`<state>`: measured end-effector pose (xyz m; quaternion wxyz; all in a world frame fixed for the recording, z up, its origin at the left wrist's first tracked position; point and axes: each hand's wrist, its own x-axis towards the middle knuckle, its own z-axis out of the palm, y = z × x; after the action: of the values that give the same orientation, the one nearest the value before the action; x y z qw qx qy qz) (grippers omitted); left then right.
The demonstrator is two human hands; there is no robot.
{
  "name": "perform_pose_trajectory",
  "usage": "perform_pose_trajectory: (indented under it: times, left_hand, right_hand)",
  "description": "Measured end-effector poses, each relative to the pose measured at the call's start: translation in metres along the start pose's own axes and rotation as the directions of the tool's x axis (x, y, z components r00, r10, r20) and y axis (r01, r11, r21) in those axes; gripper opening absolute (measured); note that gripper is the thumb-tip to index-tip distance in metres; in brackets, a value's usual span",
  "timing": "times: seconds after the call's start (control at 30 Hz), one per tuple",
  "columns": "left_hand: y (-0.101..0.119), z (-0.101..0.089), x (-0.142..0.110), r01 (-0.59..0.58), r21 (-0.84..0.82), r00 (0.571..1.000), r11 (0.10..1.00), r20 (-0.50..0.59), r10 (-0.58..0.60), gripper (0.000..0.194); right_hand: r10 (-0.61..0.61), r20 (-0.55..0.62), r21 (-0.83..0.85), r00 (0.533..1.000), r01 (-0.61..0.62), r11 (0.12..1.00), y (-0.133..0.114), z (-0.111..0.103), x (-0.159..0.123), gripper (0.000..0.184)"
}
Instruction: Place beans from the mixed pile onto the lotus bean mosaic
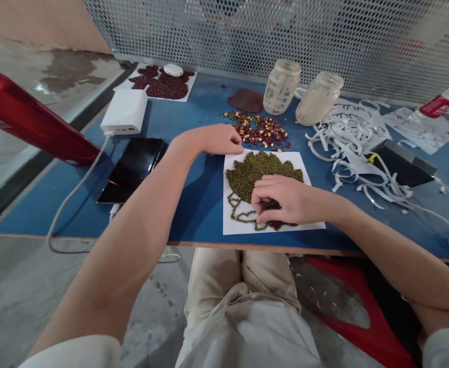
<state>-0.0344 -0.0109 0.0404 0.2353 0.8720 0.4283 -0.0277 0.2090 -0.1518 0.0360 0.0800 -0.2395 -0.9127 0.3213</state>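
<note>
A white sheet of paper [231, 225] lies near the table's front edge, bearing a picture made of green beans [266, 162], with some dark red beans low on it. Its lower left part is only outlined in beans over bare paper. My left hand [223, 139] is closed at the sheet's top left corner, beside loose mixed beans [260, 130]; whatever its fingers hold is hidden. Over the middle of the picture, my right hand [280, 198] is curled with thumb and fingers bent towards the paper. Anything between those fingertips is too small to make out.
Left stand a red bottle [36, 120], a white power bank [125, 111] and a phone [132, 168] with cables. Behind are two jars [281, 87] and a dark red bean picture [163, 84]. Paper strips [347, 135] lie right, before a perforated metal panel [228, 41].
</note>
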Motion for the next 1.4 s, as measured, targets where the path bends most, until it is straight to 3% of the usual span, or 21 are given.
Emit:
perform_pose_trajectory:
  times: [0.1,0.17,0.2,0.27,0.3,0.33,0.5,0.67,0.8,0.97,1.2,1.3,1.4]
  left_hand:
    - [-0.002,0.0,0.001,0.003,-0.01,1.0,1.0,0.012,-0.002,0.022]
    - [-0.003,0.0,0.002,0.002,-0.019,1.0,1.0,0.01,-0.002,0.021]
    - [-0.003,0.0,0.002,0.003,-0.023,1.0,1.0,0.01,-0.003,0.019]
    - [-0.004,0.0,0.001,0.009,-0.029,1.0,1.0,0.016,-0.008,0.018]
    - [-0.003,0.0,0.0,0.014,-0.03,1.0,0.999,0.021,-0.013,0.019]
    - [-0.002,-0.001,0.0,0.02,-0.029,0.999,0.999,0.026,-0.019,0.02]
    - [0.006,-0.004,-0.006,0.056,-0.037,0.998,0.998,0.044,-0.055,0.022]
    - [0.008,-0.005,-0.008,0.059,-0.028,0.997,0.998,0.049,-0.057,0.021]
    - [0.005,-0.003,-0.007,0.049,-0.02,0.998,0.999,0.037,-0.048,0.02]
    - [0.004,0.0,-0.006,0.039,-0.019,0.999,0.999,0.018,-0.039,0.021]
    - [0.008,-0.002,-0.006,0.036,-0.034,0.999,0.999,0.035,-0.035,0.024]
    - [0.009,-0.003,-0.007,0.065,-0.06,0.997,0.996,0.049,-0.062,0.024]
    - [0.008,-0.002,-0.007,0.053,-0.074,0.998,0.996,0.05,-0.05,0.024]
  right_hand:
    - [-0.013,-0.071,0.071,0.997,0.019,0.997,-0.001,-0.01,-0.003,0.024]
    - [0.043,-0.263,0.117,0.964,-0.012,0.993,0.005,-0.022,-0.007,0.023]
    - [0.083,-0.402,0.105,0.912,-0.044,0.994,0.012,-0.029,-0.009,0.022]
    - [0.102,-0.679,-0.013,0.727,-0.151,0.988,0.031,-0.041,-0.014,0.02]
    - [0.085,-0.756,-0.089,0.649,-0.231,0.969,0.044,-0.047,-0.016,0.017]
    - [0.074,-0.781,-0.16,0.62,-0.313,0.936,0.057,-0.051,-0.018,0.013]
    - [0.158,-0.746,-0.268,0.647,-0.509,0.818,0.105,-0.061,-0.021,0.01]
    - [0.25,-0.647,-0.32,0.721,-0.554,0.769,0.111,-0.061,-0.021,0.012]
    - [0.296,-0.628,-0.324,0.72,-0.587,0.742,0.113,-0.06,-0.022,0.014]
    - [0.258,-0.57,-0.38,0.78,-0.528,0.76,0.117,-0.059,-0.019,0.017]
    - [0.237,-0.505,-0.451,0.83,-0.488,0.747,0.119,-0.061,-0.01,0.016]
    - [0.218,-0.549,-0.413,0.807,-0.489,0.768,0.106,-0.065,-0.011,0.01]
    - [0.131,-0.588,-0.292,0.798,-0.36,0.886,0.076,-0.059,-0.015,0.008]
